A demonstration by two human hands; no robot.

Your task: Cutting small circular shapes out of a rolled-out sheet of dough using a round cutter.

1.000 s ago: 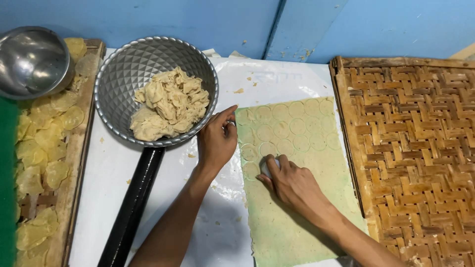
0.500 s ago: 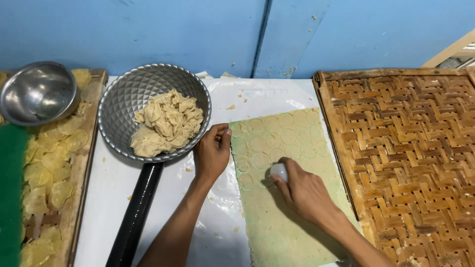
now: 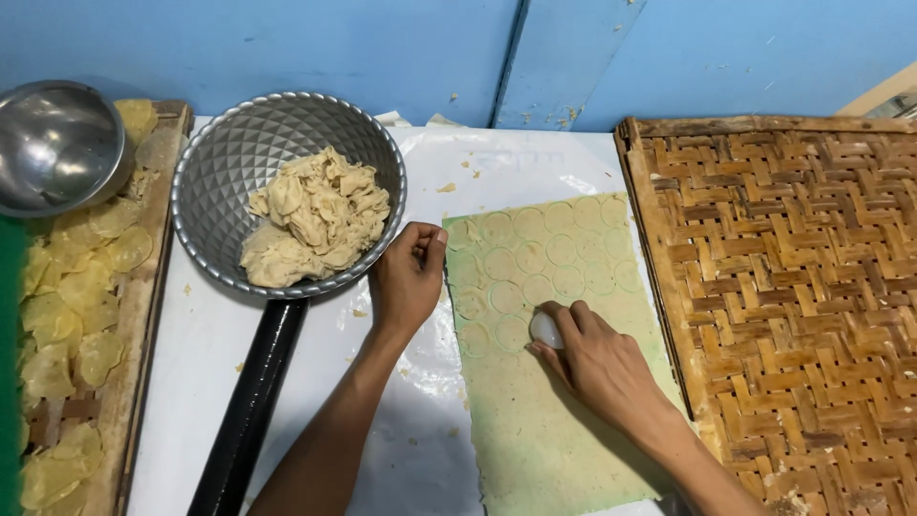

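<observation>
- Dough sheet [image 3: 564, 382], pale green, lies flat on the white surface [image 3: 210, 363] between pan and woven tray; upper part is already scored with circles.
- My right hand [image 3: 597, 363] is closed around a small white round cutter [image 3: 544, 330], pressing it into the sheet.
- My left hand [image 3: 406, 282] is loosely curled at the sheet's left edge, holding nothing, probably pinning it steady.
- Metal pan [image 3: 215, 205] holds dough scraps [image 3: 315, 215] close by.
- Bamboo tray [image 3: 793, 287] sits bare on the right.
- Tray of thin discs [image 3: 67, 315] sits far left.
</observation>
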